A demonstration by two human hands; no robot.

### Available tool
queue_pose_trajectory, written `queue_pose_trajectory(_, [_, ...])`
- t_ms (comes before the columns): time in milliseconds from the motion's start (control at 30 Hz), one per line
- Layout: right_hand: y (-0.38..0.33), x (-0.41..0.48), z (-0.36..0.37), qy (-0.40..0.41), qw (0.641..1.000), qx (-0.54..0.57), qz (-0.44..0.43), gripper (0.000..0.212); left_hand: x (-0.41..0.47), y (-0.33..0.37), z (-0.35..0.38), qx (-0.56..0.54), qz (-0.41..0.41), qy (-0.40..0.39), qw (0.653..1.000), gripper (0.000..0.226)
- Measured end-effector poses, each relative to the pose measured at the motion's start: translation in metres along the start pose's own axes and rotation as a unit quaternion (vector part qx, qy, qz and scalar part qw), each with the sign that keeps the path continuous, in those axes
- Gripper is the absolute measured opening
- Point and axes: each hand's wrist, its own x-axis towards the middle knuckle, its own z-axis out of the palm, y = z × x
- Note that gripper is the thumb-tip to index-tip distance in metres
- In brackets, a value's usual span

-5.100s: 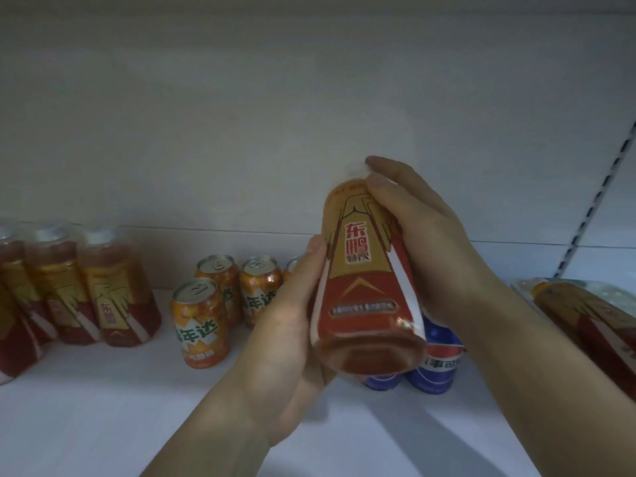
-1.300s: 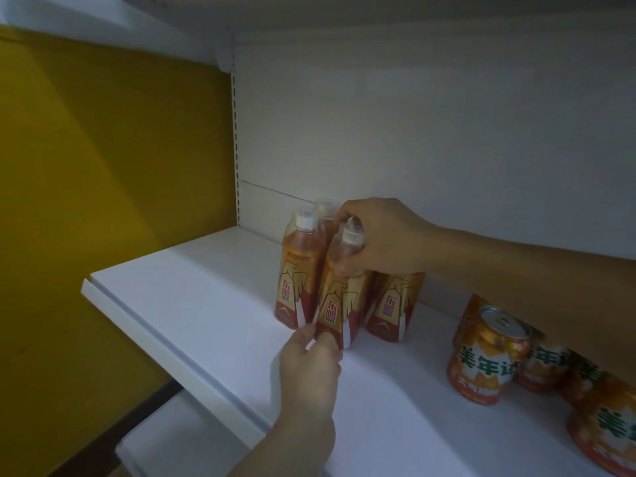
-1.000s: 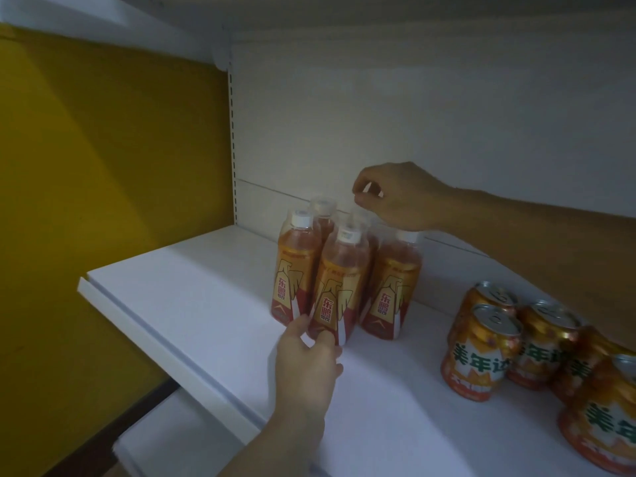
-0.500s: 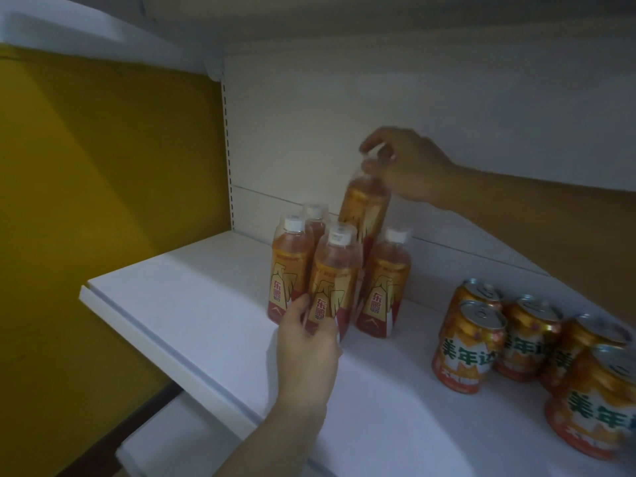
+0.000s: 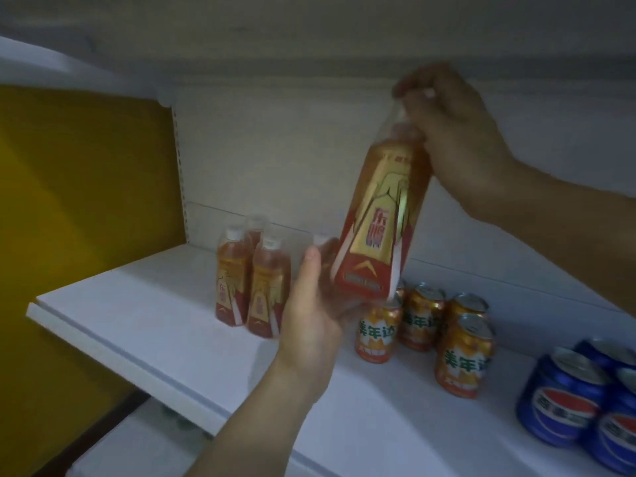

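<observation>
A drink bottle [image 5: 378, 215] with a red-and-gold label is held in the air in the centre of the frame, above the white shelf [image 5: 137, 321] and touching nothing on it. It is tilted, with its top leaning to the upper right. Its neck is pinched near the cap by the curled fingers and thumb of the right hand [image 5: 457, 139], close under the upper shelf [image 5: 309, 36]. Its base is cupped from below by the left hand [image 5: 313, 315], the fingers curled beneath it and the thumb raised beside its lower left edge; whether the thumb touches the label cannot be told through the blur.

The work in hand is judged to be the sorting of bottles on this shelf, and several risks are seen.

- The grip at the top is a narrow one on a smooth neck. If the support beneath is withdrawn too soon, the bottle can swing or slip, and the orange cans [image 5: 375, 332] directly below its base would be struck.
- The standing bottles [image 5: 251, 280], grouped tightly just left of the left hand, are tall and narrow. They could be toppled by a brush of the wrist or of the lowered base, one against the next.
- Little room is left between the right hand and the upper shelf, so a further lift could knock the knuckles or the cap.
- The blue Pepsi cans [image 5: 557, 404] at the lower right are well apart and are thought to be at risk only from a rolling can.
</observation>
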Motion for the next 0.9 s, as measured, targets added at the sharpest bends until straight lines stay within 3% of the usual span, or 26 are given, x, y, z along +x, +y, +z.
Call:
queue_pose_trajectory(100, [0.012, -0.052, -0.020, 0.021, 0.999, -0.010, 0.023, 0.017, -0.012, -0.027, 0.036, 0.019, -0.056, -0.109, 0.992, 0.064])
queue_pose_trajectory(233, [0.022, -0.088, -0.062, 0.140, 0.985, 0.025, 0.097, 0.021, -0.015, -0.060, 0.078, 0.064, -0.047, -0.143, 0.987, 0.058])
queue_pose_trajectory(400, [0.037, -0.124, -0.102, 0.180, 0.973, 0.044, 0.141, 0.031, -0.018, -0.090, 0.121, 0.055, -0.047, -0.180, 0.981, 0.053])
queue_pose_trajectory(533, [0.054, -0.145, -0.133, 0.221, 0.959, 0.076, 0.157, 0.027, -0.020, -0.112, 0.144, 0.090, -0.067, -0.216, 0.970, 0.055])
queue_pose_trajectory(900, [0.088, -0.134, -0.139, 0.149, 0.962, 0.156, 0.167, 0.036, -0.010, -0.125, 0.139, 0.075, -0.062, -0.193, 0.976, 0.039])
